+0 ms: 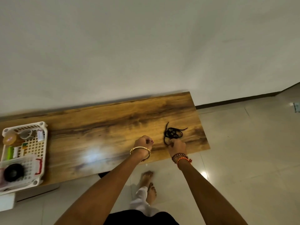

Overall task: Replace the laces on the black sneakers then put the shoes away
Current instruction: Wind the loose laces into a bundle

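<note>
No black sneakers anywhere in view; only a tangle of black laces, thin round cord in loose loops, near the right end of the wooden bench, close to its front edge. Right hand at that front edge, fingers curled and pinching a strand at the near side of the tangle, though exactly how much cord sits inside the fist hard to tell. Left hand just beside it, apart from the laces, fingers curled in, seemingly holding nothing. Gold bangle on the left wrist, braided thread bands on the right. Glossy, dark-grained bench top with a glare patch near the front edge. At the left end, a white plastic lattice basket, partly cut off by the frame: inside, an orange-lidded jar, small bottles, a black round object, most blurred beyond naming. Bare feet on pale tiles below
</note>
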